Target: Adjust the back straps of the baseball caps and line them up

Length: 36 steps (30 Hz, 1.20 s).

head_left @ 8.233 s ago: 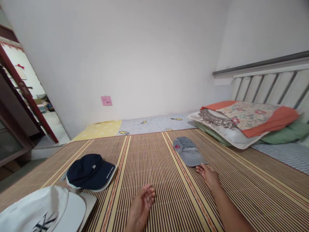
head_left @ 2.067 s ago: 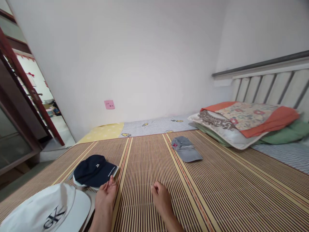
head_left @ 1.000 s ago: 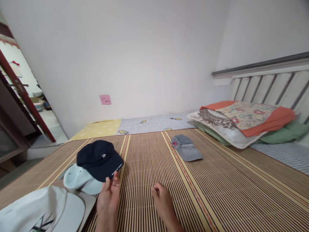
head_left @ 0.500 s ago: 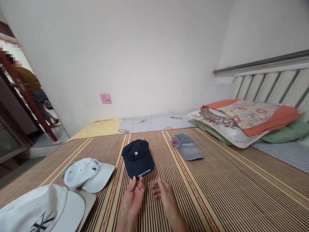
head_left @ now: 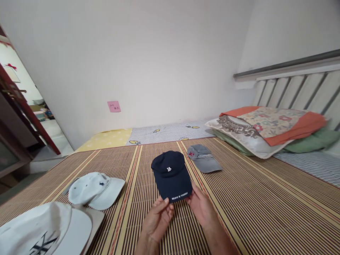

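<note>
A navy baseball cap (head_left: 172,177) with white lettering on its crown and brim is held in front of me, brim towards me. My left hand (head_left: 159,216) pinches the brim's left front corner, thumb on top. On the brim's right edge, my right hand (head_left: 202,203) has its fingers closed round it, partly hidden behind the cap. A grey cap (head_left: 204,158) lies just beyond to the right. To the left rest a pale cap (head_left: 97,191) with a small dark emblem and, nearer me, a white cap (head_left: 39,228) with black letters, overlapping another light brim.
The striped bamboo mat (head_left: 255,209) covers the bed. Folded pillows (head_left: 271,129) are stacked at the right by a slatted headboard (head_left: 297,92). A pink note (head_left: 114,106) is stuck on the white wall (head_left: 170,63), and a red-framed door (head_left: 29,102) stands at the left.
The navy cap has moved right and towards me. My right hand, apart from the cap before, has taken hold of its brim. The person in the doorway is out of sight.
</note>
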Motion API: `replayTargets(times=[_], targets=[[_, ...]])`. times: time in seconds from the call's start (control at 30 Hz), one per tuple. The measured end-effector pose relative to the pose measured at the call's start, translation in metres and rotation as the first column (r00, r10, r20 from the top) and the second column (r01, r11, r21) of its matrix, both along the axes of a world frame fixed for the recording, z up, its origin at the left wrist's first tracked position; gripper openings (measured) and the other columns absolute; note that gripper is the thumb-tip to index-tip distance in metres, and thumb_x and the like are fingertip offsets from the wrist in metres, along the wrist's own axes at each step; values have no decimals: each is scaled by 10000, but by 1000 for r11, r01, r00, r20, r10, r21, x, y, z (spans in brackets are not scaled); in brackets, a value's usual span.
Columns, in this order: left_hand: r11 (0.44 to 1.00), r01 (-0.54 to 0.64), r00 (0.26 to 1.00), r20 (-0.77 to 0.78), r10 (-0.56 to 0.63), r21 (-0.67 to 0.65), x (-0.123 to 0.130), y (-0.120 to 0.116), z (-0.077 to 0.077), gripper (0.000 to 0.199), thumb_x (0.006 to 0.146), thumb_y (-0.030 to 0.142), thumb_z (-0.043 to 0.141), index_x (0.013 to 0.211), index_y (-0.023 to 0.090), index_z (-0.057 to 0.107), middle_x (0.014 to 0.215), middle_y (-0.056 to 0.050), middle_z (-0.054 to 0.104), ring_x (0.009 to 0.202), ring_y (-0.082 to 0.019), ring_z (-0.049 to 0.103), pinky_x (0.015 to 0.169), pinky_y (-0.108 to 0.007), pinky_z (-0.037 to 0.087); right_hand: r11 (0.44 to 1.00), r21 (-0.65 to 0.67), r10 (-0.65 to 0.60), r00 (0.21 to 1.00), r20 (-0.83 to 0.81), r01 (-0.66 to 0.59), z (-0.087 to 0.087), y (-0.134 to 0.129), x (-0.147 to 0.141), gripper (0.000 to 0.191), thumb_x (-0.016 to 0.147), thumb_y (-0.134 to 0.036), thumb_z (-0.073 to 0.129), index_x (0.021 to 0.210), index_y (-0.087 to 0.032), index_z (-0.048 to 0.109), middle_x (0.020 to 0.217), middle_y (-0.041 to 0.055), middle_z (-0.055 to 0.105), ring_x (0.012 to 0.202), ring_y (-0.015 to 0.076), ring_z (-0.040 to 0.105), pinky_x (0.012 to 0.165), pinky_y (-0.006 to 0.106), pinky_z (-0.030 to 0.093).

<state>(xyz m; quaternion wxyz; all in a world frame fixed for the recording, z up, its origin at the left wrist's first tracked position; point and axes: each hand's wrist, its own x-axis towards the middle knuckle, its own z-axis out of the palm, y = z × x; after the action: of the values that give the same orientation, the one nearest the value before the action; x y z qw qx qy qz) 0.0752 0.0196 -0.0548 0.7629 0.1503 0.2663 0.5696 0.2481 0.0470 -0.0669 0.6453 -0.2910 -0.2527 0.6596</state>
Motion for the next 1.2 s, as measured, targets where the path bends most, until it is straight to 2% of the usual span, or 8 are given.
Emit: replayTargets(times=[0.13,0.27,0.37,0.47,0.63,0.77,0.93,1.2], targets=[[991,95,993,-86,-87,94,2,-4,3,461,717,57,888,1135,159,721,839,-29,765,582,-89,657,574,-174,530,1000,-3,-1,998,-58,1,2,-4,6,376,712,-441,915,988,-213,800,1177,96,804,1131,300,728,985,445,573],[986,97,988,-131,-79,135,-2,-6,5,529,709,99,912,1197,178,727,959,-64,792,708,-123,700,658,-208,552,1000,-17,21,996,-91,-23,-2,-3,6,353,704,-410,933,971,-220,801,1151,78,814,1122,278,741,1029,433,560],[991,32,990,-138,-14,131,-5,-4,6,481,735,124,898,1186,190,745,1073,-87,802,849,-170,735,713,-245,582,998,8,58,996,-70,-57,-4,-4,8,344,757,-396,903,1030,-216,797,1185,90,804,1171,279,725,1063,437,540],[992,-72,994,-69,80,108,-11,1,5,345,804,169,848,1140,182,774,1154,-105,801,1057,-227,740,905,-323,604,993,43,108,994,-34,-107,-3,-7,9,389,797,-395,872,1124,-206,779,1233,118,785,1225,304,700,1097,475,516],[979,-157,987,-22,162,130,-24,6,7,424,851,178,778,1272,221,740,1273,-95,774,1294,-270,655,1152,-407,489,986,50,160,987,-1,-160,1,-12,3,430,734,-406,914,1094,-210,783,1184,112,801,1190,310,717,1106,484,503],[953,-218,965,-98,243,211,-33,6,7,489,808,202,811,1289,245,733,1302,-82,762,1286,-286,660,1161,-425,476,976,69,200,977,68,-205,5,-15,0,484,737,-392,910,1165,-222,761,1207,127,788,1218,320,700,1084,492,506],[938,-205,949,-178,260,279,-40,5,12,469,666,201,899,1124,226,800,1209,-88,797,1232,-317,683,1119,-442,501,956,130,239,954,182,-264,12,-15,1,504,733,-359,897,1200,-236,754,1221,124,781,1163,312,720,1080,482,497],[928,-237,920,-241,310,287,-42,5,10,476,646,262,929,1104,225,803,1199,-107,799,1219,-328,688,1093,-437,506,980,182,45,978,205,-83,-8,-2,-7,592,645,-332,919,1205,-236,752,1218,118,780,1223,326,684,1182,536,383]])
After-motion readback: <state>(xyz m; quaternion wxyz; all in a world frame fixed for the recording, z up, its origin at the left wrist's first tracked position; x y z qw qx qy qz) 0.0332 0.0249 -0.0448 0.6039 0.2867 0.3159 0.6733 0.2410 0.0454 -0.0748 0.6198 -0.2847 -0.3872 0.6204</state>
